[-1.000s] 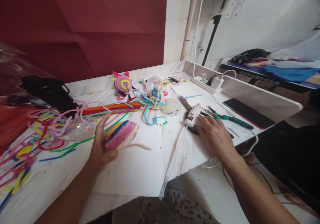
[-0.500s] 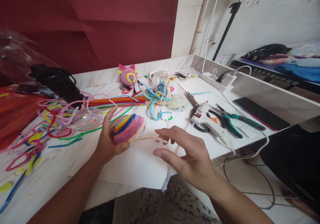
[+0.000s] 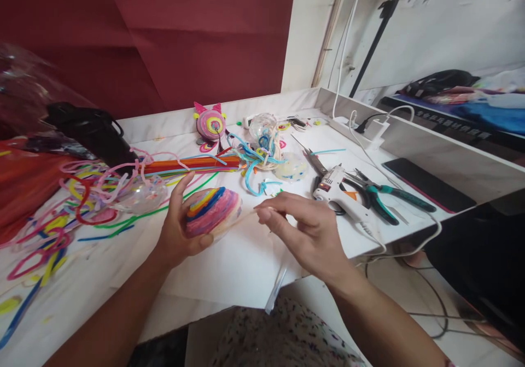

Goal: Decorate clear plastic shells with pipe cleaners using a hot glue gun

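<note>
My left hand [image 3: 175, 233] is wrapped around a ball [image 3: 213, 209] covered in bands of pink, purple, blue, orange and yellow pipe cleaner. From the ball's lower right side a cream pipe cleaner [image 3: 240, 220] stretches out to my right hand [image 3: 309, 236]. Thumb and forefinger of that hand pinch the strand's free end. Beneath both hands lies a white sheet [image 3: 221, 279], with a clear glue stick [image 3: 275, 290] along its right side.
A hot glue gun [image 3: 342, 194], scissors [image 3: 314, 162] and green-handled pliers [image 3: 379, 197] lie to the right, beside a dark phone [image 3: 429, 184]. Tangled pipe cleaners [image 3: 53, 236] spread at left near a black bottle [image 3: 88, 134]. A pink-eared craft figure [image 3: 211, 123] stands behind.
My right hand's fingers have closed from a loose, spread pose into a pinch on the cream pipe cleaner. My left hand and the ball have barely moved.
</note>
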Action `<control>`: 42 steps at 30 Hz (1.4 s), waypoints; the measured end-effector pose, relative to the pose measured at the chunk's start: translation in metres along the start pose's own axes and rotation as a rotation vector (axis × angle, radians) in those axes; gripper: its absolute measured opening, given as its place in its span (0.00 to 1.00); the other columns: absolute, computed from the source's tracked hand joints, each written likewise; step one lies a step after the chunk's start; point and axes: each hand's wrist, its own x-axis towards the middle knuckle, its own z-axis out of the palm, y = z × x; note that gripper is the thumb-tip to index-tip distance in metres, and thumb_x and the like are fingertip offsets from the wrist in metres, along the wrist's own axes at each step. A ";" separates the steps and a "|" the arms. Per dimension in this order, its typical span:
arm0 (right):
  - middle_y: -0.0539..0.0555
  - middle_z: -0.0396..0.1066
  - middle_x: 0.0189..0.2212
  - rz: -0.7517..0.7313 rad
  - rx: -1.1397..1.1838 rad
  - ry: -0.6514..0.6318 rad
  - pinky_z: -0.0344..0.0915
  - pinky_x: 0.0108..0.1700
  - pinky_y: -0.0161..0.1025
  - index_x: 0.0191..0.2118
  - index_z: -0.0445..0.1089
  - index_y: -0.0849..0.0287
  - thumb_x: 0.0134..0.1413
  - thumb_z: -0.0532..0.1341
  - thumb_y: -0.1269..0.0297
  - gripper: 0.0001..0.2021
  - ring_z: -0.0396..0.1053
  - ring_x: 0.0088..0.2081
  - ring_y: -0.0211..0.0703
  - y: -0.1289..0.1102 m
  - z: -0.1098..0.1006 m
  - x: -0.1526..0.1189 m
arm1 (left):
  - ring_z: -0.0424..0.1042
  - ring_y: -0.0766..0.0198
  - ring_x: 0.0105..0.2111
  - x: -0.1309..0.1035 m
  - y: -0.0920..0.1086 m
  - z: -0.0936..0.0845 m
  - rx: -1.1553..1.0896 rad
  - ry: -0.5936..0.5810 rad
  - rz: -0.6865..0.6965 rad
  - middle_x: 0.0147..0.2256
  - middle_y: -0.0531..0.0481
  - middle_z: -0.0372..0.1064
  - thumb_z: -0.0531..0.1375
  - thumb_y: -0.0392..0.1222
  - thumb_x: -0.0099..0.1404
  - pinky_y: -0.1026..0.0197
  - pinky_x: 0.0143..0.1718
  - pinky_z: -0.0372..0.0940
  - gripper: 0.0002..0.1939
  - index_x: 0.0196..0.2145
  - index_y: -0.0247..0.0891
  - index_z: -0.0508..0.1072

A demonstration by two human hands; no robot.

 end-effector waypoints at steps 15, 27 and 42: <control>0.46 0.68 0.17 0.601 0.581 0.041 0.60 0.28 0.34 0.22 0.75 0.58 0.34 0.76 0.56 0.14 0.61 0.22 0.32 0.027 0.021 0.022 | 0.71 0.43 0.55 -0.005 0.005 0.003 -0.111 -0.028 0.001 0.56 0.43 0.71 0.72 0.52 0.49 0.52 0.50 0.70 0.57 0.69 0.47 0.48; 0.44 0.67 0.15 0.712 0.724 0.030 0.55 0.26 0.34 0.19 0.73 0.58 0.29 0.77 0.60 0.14 0.59 0.20 0.31 0.027 0.027 0.022 | 0.71 0.42 0.54 -0.007 0.009 0.003 -0.057 -0.026 0.024 0.55 0.43 0.71 0.71 0.57 0.49 0.48 0.51 0.68 0.54 0.68 0.51 0.51; 0.47 0.73 0.18 0.760 0.745 0.005 0.53 0.23 0.31 0.21 0.76 0.58 0.25 0.78 0.62 0.14 0.61 0.21 0.31 0.029 0.024 0.018 | 0.70 0.35 0.56 -0.006 0.007 0.002 -0.084 -0.080 0.089 0.56 0.45 0.70 0.72 0.56 0.48 0.39 0.50 0.71 0.52 0.67 0.59 0.54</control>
